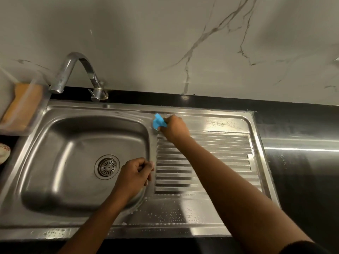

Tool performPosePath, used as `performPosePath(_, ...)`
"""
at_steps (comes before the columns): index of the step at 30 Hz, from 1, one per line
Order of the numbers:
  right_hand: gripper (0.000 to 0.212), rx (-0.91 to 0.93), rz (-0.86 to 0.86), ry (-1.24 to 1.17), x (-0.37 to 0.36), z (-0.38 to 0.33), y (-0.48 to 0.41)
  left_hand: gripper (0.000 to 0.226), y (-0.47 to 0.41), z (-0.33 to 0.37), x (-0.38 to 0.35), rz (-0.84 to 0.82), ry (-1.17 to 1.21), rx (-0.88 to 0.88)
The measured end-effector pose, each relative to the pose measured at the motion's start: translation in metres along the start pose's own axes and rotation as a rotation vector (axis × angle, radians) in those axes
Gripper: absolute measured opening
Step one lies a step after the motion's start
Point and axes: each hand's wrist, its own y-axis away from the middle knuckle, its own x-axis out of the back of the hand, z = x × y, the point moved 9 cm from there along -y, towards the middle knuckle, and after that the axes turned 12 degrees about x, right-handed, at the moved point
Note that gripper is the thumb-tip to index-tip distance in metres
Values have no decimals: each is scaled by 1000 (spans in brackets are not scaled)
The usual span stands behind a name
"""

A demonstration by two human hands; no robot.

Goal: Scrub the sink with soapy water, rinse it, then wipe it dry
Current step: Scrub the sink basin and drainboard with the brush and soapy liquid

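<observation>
A stainless steel sink (55, 182) with a round drain (107, 166) fills the left, and its ribbed drainboard (220, 154) stretches to the right. Soapy droplets speckle the drainboard's front and back edges. My right hand (174, 128) grips a blue cloth (158, 122) and presses it on the steel at the basin's back right corner. My left hand (134, 174) hangs over the basin's right rim with its fingers curled, holding nothing that I can see.
A chrome tap (78, 74) arches over the back left of the basin. A clear tray with an orange sponge (20, 105) sits at the far left, above a patterned dish (3, 153). Black countertop (297, 180) lies to the right, marble wall behind.
</observation>
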Motion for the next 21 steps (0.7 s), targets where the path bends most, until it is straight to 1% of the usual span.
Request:
performPosePath(3, 38, -132, 59, 23, 54, 63, 14, 29, 2, -1, -7, -19, 8, 4)
performPosePath(6, 41, -268, 183, 83, 120, 113, 26, 29, 6, -1, -9, -24, 15, -10)
performPosePath(8, 42, -307, 206, 83, 120, 116, 21, 29, 7, -3, -6, -12, 4, -11)
performPosePath(10, 39, -222, 158, 37, 84, 85, 6, 28, 7, -7, -4, -16, 5, 3)
performPosePath(12, 37, -71, 77, 10, 33, 33, -2, 29, 7, -9, -4, -20, -6, 14)
performPosePath(14, 40, 43, 3, 0, -8, -8, 6, 29, 6, -9, -2, -5, -24, 19)
performPosePath(15, 44, 71, -13, 8, -18, -17, 12, 29, 5, -9, 0, 6, -24, 18)
performPosePath(18, 46, 44, -8, -8, -5, 7, 18, 30, 5, -9, 3, 21, -5, 10)
performPosePath(21, 39, -94, 59, -32, 53, 64, 16, 30, 6, -14, 2, 9, -7, 16)
